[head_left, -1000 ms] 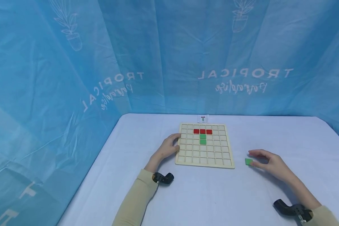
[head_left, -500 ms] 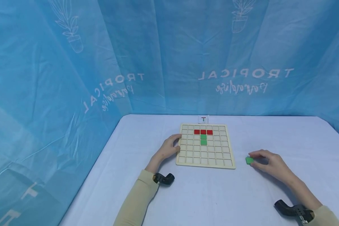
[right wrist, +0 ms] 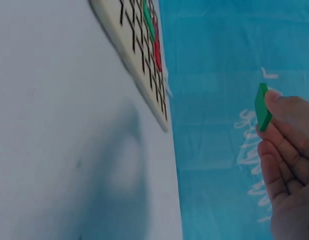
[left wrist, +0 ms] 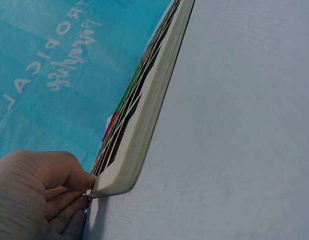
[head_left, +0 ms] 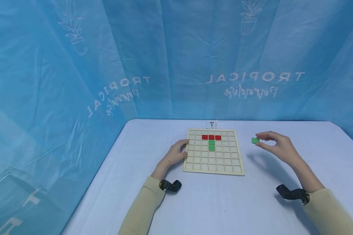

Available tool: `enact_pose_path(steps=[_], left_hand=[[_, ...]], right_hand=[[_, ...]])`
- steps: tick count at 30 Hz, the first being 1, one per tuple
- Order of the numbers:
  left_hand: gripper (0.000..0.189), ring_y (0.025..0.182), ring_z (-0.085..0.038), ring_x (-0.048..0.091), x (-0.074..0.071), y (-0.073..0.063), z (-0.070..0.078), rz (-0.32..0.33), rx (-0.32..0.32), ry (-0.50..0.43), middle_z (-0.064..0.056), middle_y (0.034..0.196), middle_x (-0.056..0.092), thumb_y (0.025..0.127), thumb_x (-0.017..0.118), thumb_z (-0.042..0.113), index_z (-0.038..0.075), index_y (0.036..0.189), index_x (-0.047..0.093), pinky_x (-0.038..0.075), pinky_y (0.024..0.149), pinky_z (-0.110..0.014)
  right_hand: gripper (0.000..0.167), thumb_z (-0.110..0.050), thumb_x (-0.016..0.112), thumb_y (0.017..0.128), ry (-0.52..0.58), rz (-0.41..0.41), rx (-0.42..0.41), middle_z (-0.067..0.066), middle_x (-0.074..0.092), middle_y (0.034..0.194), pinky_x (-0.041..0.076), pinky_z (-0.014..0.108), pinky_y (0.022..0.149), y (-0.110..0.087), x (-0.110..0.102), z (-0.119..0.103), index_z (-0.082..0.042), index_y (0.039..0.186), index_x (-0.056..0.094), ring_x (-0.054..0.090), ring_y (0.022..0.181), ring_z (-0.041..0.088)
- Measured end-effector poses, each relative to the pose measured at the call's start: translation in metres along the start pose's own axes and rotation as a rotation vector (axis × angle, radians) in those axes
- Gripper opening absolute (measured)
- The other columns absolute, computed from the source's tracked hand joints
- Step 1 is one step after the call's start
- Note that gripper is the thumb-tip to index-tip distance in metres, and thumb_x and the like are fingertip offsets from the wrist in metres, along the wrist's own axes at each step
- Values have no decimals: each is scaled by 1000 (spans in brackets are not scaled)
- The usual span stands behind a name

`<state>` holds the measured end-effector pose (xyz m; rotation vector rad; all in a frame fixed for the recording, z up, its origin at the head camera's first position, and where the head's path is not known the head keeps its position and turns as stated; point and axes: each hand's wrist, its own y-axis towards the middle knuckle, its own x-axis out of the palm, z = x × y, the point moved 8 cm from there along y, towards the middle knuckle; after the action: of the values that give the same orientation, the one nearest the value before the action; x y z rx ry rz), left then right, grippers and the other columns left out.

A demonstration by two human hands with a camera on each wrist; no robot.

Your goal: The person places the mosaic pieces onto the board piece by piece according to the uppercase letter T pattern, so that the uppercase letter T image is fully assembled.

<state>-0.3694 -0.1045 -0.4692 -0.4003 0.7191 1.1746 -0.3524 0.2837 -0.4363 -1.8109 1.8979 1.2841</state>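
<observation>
A pale square grid board (head_left: 194, 165) lies on the table, with a row of red tiles (head_left: 211, 137) and two green tiles (head_left: 211, 148) below their middle. At the board's left edge, my left hand (head_left: 174, 154) holds it between thumb and fingers; the left wrist view has the thumb tip against the rim. My right hand (head_left: 280, 149) pinches a small green square tile (head_left: 255, 140) between thumb and index finger, raised over the table to the right of the board. In the right wrist view this tile (right wrist: 263, 107) stands tilted, its thin edge showing.
A small printed card (head_left: 211, 124) with a red and green T pattern lies just behind the board. White cloth covers the table (head_left: 223, 202). Blue printed curtains (head_left: 188, 65) hang at the back and left.
My right hand has taken hold of the green tile, lifted it from the table and carried it away from me, slightly left. The left hand and board stay in place.
</observation>
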Motion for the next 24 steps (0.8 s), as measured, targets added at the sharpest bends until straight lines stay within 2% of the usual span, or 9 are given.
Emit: enact_pose_path(steps=[2,4,6,7,11,12,18,19,24], left_hand=[[62,136,-22,30,0,0,-1,-1,0,0,-10,146,38,83,56,4,3,142,39,26,111,-32],[61,136,-22,30,1,0,-2,-2,-1,0,-10,146,38,83,56,4,3,142,39,26,111,-33],[61,136,-22,30,2,0,-2,-3,-3,-3,-11,145,39,83,56,4,3,142,40,26,111,-33],[61,136,-23,30,2,0,-3,-4,-4,-4,-11,145,39,83,56,4,3,142,40,26,111,-33],[61,136,-22,30,2,1,-2,-4,-7,-10,-10,146,39,84,56,4,4,142,40,26,111,-34],[61,136,-22,30,2,1,-2,-4,-6,-12,-10,146,39,84,56,4,4,142,40,26,111,-34],[61,136,-23,31,1,1,-1,-7,0,-18,-11,145,39,84,56,4,3,142,40,26,111,-34],[60,136,-23,31,1,1,-1,-7,0,-17,-11,145,39,84,56,4,3,142,40,26,111,-34],[60,136,-23,31,0,0,0,-2,8,-14,-11,145,39,84,56,4,3,142,40,27,111,-33]], right_hand=[[44,-46,73,78,-12,12,6,-12,63,112,49,42,78,11,17,22,-35,119,62,53,104,14],[44,-46,73,78,8,5,1,-12,62,113,49,42,81,20,32,26,-36,119,62,54,104,14],[43,-44,73,79,49,-7,-4,-9,63,113,49,45,81,25,39,7,-33,119,63,54,104,16],[42,-41,74,79,71,-13,3,-6,64,113,49,48,77,26,40,-9,-29,118,64,55,104,19],[44,-35,74,80,148,-63,9,10,64,113,46,58,80,28,38,-82,-11,116,66,54,104,32],[44,-36,75,80,145,-57,13,10,64,112,47,58,76,29,40,-90,-10,115,66,55,103,31],[40,-29,75,80,169,-89,-27,9,65,111,48,55,80,37,62,-117,-8,113,67,57,100,29],[40,-29,75,81,179,-103,-43,9,65,112,48,53,83,38,66,-120,-7,113,67,57,100,29],[37,-26,75,81,212,-158,-58,7,65,112,50,48,85,36,88,-129,-9,113,67,58,100,26]])
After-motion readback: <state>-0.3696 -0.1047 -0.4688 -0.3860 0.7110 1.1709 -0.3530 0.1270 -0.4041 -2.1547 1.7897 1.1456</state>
